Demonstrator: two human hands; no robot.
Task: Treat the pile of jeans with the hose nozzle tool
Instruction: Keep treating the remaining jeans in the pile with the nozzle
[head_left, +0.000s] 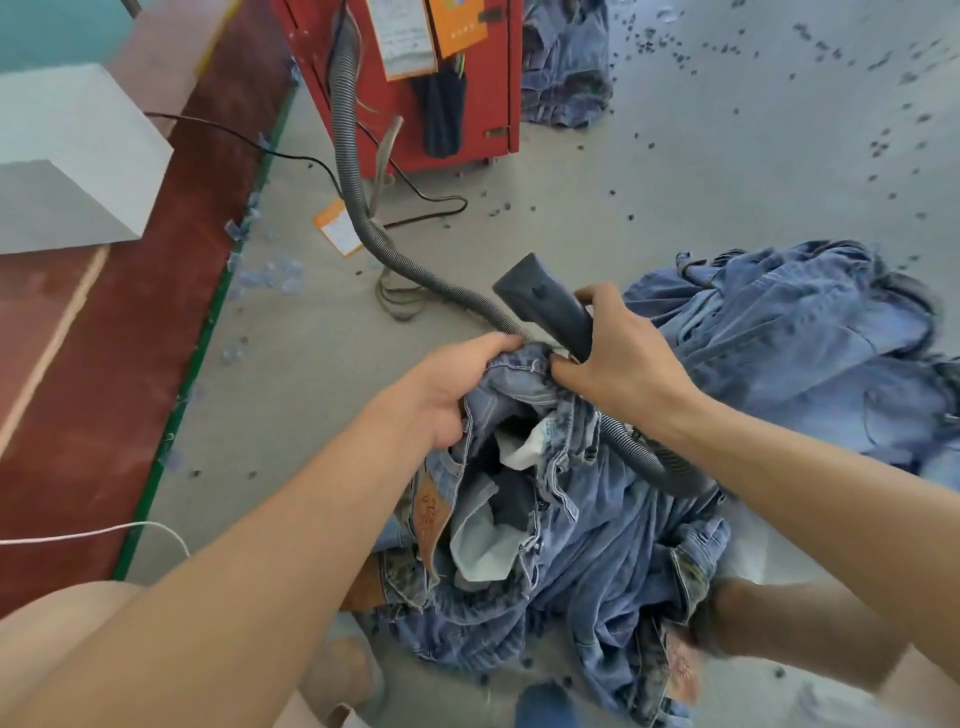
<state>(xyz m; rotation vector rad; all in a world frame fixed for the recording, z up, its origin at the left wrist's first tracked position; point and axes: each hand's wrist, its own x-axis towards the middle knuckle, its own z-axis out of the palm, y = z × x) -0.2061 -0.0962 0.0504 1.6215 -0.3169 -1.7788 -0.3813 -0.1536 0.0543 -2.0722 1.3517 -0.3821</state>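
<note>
Faded blue jeans (597, 545), grey hose (348, 156), red machine (483, 104).

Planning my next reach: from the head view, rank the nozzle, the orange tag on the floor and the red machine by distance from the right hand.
1. Nozzle: held in the right hand.
2. Orange tag: on the floor, up left.
3. Red machine: at the top, farthest.

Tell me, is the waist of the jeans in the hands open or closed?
Open. The left hand grips the waistband of the jeans and holds it apart, so the white pocket lining inside shows.
</note>
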